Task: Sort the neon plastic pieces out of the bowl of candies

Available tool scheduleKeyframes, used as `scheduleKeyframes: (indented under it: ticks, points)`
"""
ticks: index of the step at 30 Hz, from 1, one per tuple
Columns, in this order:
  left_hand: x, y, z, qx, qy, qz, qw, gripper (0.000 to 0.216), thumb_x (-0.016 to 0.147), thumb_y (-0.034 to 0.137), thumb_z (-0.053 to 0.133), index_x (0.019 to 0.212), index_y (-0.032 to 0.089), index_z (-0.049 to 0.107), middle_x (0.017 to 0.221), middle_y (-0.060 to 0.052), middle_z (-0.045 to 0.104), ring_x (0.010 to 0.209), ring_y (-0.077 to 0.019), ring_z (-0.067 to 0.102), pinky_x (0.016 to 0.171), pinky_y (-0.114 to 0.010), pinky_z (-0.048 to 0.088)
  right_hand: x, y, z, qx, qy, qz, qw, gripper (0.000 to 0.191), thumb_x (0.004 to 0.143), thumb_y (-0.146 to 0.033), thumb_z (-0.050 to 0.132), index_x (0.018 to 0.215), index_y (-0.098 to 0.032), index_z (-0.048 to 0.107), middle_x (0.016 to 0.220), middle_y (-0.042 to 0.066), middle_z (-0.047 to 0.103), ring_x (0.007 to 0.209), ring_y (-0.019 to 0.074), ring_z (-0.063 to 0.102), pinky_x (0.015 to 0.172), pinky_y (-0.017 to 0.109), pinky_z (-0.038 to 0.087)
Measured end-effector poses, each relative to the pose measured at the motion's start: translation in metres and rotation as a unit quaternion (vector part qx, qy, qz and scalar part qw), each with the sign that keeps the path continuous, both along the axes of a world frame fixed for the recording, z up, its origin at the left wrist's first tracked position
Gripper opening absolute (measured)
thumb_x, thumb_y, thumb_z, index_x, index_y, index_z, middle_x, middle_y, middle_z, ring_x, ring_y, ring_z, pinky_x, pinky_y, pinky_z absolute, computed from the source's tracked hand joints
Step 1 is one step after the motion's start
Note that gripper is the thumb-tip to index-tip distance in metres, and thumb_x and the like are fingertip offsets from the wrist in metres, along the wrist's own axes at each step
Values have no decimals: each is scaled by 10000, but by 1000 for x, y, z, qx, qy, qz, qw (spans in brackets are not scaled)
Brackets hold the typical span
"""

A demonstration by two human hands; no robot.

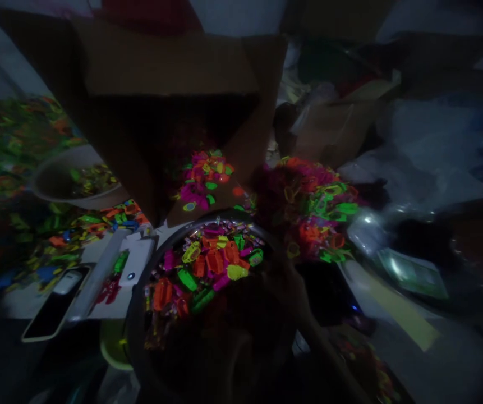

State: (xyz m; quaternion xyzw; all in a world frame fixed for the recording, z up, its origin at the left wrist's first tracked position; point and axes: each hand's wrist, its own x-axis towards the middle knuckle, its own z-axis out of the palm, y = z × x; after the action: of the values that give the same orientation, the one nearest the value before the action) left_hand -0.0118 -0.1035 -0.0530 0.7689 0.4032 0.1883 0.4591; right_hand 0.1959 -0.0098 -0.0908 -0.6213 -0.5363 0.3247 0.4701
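The scene is very dark and blurred. A round metal basin (137,314) holds many small neon plastic pieces (214,261) in orange, green, yellow and magenta, with small wrapped bits around them. At the basin's right side is my right hand (285,286), its forearm coming from the lower right. Its fingers are lost in shadow, so whether they grip the rim or a piece cannot be made out. A dim shape low in the basin seems to be my left hand (238,356); its fingers are hidden in the dark.
Behind the basin stands an open cardboard box (174,62) with similar pieces spilling at its mouth. More pieces (325,196) are heaped to the right. Leftward are a pale bowl (47,188), a phone (54,311) and a white box (140,258). Clear plastic bags (430,151) lie far right.
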Motion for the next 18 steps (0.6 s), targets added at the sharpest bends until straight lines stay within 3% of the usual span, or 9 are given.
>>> scheduleKeyframes:
  ticks: [3,7,11,15,18]
  points:
    - [-2,21,-8,65,34,114,991,208,870,323,591,1057,235,609,1073,-58,641,942,-212,625,766,-363,539,26,-2,-3,28,-16,-87,996,330,805,-347,620,1059,-160,521,899,54,616,790,159,594,723,314,502]
    - [8,34,-23,108,54,196,973,235,754,269,683,980,330,662,949,-19,691,945,-277,647,704,-352,557,37,-6,-16,46,-26,-152,987,311,799,-348,578,1040,-170,493,846,67,618,765,177,598,672,288,493]
    - [12,34,-26,47,7,225,973,258,727,262,672,964,363,664,879,-6,702,857,-251,668,675,-333,555,32,-8,-32,39,-33,-132,990,237,811,-313,566,980,-155,516,800,36,627,697,140,608,623,265,503]
    - [2,34,-13,2,-16,236,972,238,685,338,720,916,309,671,839,-16,697,846,-253,664,699,-307,545,36,-8,-36,26,-48,-79,995,235,814,-302,587,983,-145,542,833,25,648,721,130,625,640,261,515]
    - [-1,41,-2,-41,-55,237,969,304,728,394,686,991,246,655,858,-43,694,826,-236,661,724,-293,536,43,-9,-33,13,-70,-35,997,251,817,-299,608,1004,-138,559,807,19,650,694,120,623,611,242,512]
